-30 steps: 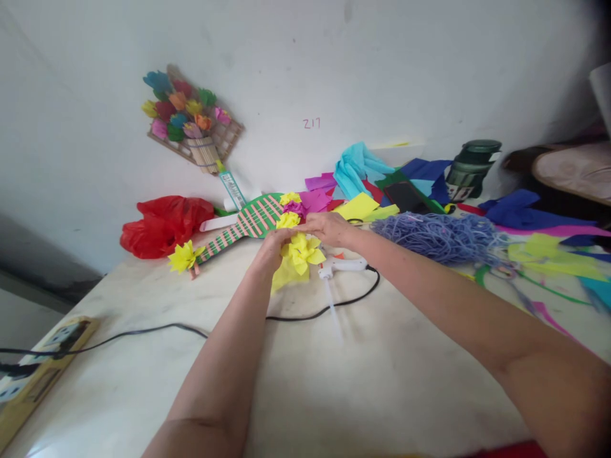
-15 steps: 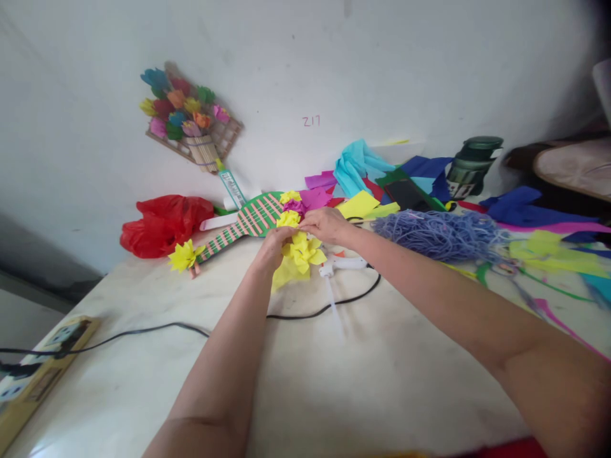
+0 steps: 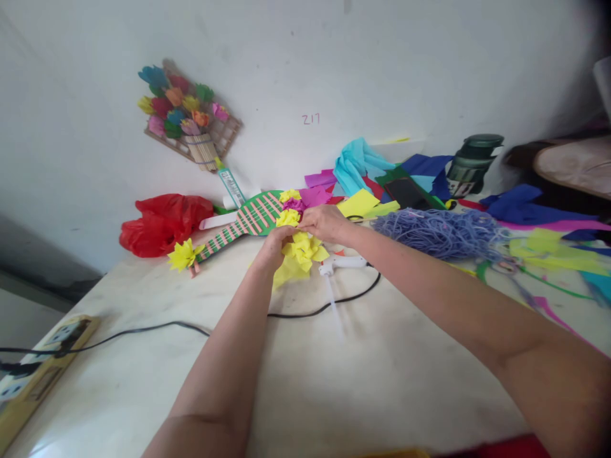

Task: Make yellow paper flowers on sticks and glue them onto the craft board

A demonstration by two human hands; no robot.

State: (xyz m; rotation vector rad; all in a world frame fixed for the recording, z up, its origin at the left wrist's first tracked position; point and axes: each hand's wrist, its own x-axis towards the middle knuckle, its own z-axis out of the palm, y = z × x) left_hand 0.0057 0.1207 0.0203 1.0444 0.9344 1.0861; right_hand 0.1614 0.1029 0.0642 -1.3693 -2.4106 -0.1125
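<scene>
Both my hands meet at the middle of the table over a yellow paper flower [image 3: 303, 250]. My left hand [image 3: 271, 248] is closed on its left side and my right hand [image 3: 325, 222] pinches it from above. Just behind them lies a green and pink striped racket [image 3: 248, 221] with yellow and magenta paper flowers [image 3: 291, 208] stuck on its head and another yellow flower [image 3: 182, 256] near its handle. A white glue gun [image 3: 341, 263] lies right of the flower, its black cord [image 3: 329, 305] trailing across the table.
A red plastic bag [image 3: 162, 222] sits at the back left. A flower-covered racket [image 3: 191, 117] hangs on the wall. Coloured paper sheets [image 3: 363, 175], purple yarn [image 3: 439, 232], a dark green jar [image 3: 472, 162] and paper scraps crowd the right. A power strip [image 3: 42, 369] lies at the left edge.
The hands have barely shifted; the fingers keep working on the yellow flower in the same spot.
</scene>
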